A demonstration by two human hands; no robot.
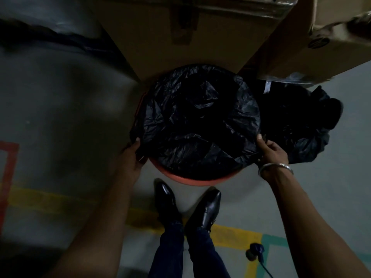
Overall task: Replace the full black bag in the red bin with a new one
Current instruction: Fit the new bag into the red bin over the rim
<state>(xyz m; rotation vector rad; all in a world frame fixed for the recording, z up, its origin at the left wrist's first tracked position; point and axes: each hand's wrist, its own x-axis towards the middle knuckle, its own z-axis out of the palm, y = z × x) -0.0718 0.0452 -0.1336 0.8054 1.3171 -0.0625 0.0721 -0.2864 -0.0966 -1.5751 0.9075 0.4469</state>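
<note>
The round red bin (pixel 192 180) stands on the floor straight ahead of my feet. A black bag (pixel 198 119) lines it, its edge folded over most of the rim; the near rim shows bare red. My left hand (pixel 133 155) grips the bag's edge at the bin's left side. My right hand (pixel 272 150), with a metal bangle at the wrist, pinches the bag's edge at the right side. A second, bulging black bag (pixel 301 121) lies on the floor just right of the bin.
Large cardboard boxes (pixel 180 37) rise directly behind the bin, and another box (pixel 321 49) overhangs at the upper right. My black shoes (pixel 186 205) stand close to the bin. Yellow, red and teal floor markings run underfoot; a small dark object with a cord (pixel 256 251) lies lower right.
</note>
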